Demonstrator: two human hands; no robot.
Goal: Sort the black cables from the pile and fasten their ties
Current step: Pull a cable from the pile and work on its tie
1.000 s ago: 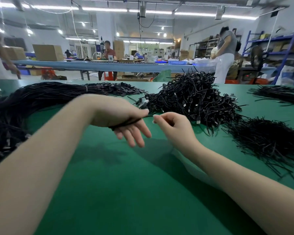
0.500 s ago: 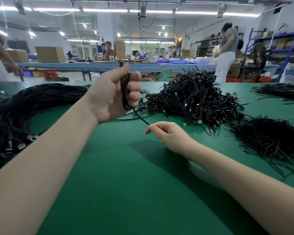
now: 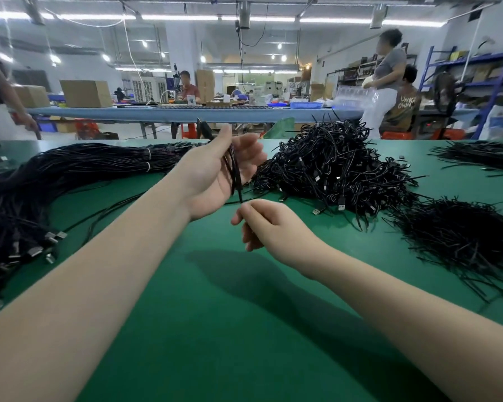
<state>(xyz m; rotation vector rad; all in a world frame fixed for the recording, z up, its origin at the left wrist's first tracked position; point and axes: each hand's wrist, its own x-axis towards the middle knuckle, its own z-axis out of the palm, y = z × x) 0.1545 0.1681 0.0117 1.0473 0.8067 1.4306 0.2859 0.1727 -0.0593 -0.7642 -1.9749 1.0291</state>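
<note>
My left hand (image 3: 215, 175) is raised above the green table (image 3: 215, 329), palm towards me, and holds a folded black cable (image 3: 233, 166) between thumb and fingers. The cable's loose end hangs down to my right hand (image 3: 262, 224), which pinches it just below the left palm. A tangled pile of black cables (image 3: 331, 166) with USB plugs lies right behind both hands.
Long bundled black cables (image 3: 70, 169) tied with white bands stretch along the left. Heaps of black ties (image 3: 462, 236) lie at the right, and more ties (image 3: 482, 158) at the far right. Beyond the table stand people, a blue workbench (image 3: 157, 113) and shelving (image 3: 494, 71).
My left hand turned palm up and lifted the folded cable from low over the table. My right hand drew back towards me and now pinches the cable's hanging end.
</note>
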